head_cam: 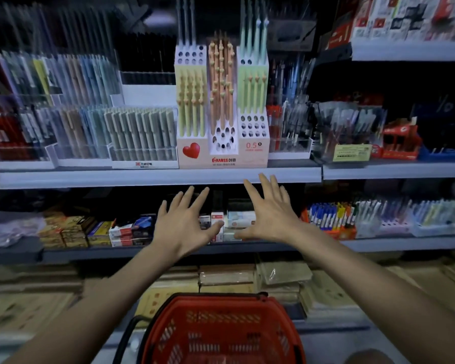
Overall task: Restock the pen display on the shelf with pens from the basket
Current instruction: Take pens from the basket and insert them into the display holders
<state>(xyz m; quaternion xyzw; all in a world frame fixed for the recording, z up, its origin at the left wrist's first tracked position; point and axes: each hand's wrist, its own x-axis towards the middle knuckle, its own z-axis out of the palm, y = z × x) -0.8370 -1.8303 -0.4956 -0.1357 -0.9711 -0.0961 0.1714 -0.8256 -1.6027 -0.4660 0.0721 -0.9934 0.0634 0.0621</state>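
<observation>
A white pen display with a red heart and holes in its top stands on the middle shelf. Yellow, peach and green pens fill many of its holes; several holes are bare. Below it, my left hand and my right hand are raised side by side with fingers spread, holding nothing. They hover in front of the lower shelf, just under the display. A red plastic basket sits at the bottom centre below my arms; I cannot make out any pens inside it.
Clear acrylic pen racks stand left of the display, more pen holders to its right. The grey shelf edge runs just above my fingertips. Small boxes and markers line the lower shelf. Wrapped paper stacks lie beneath.
</observation>
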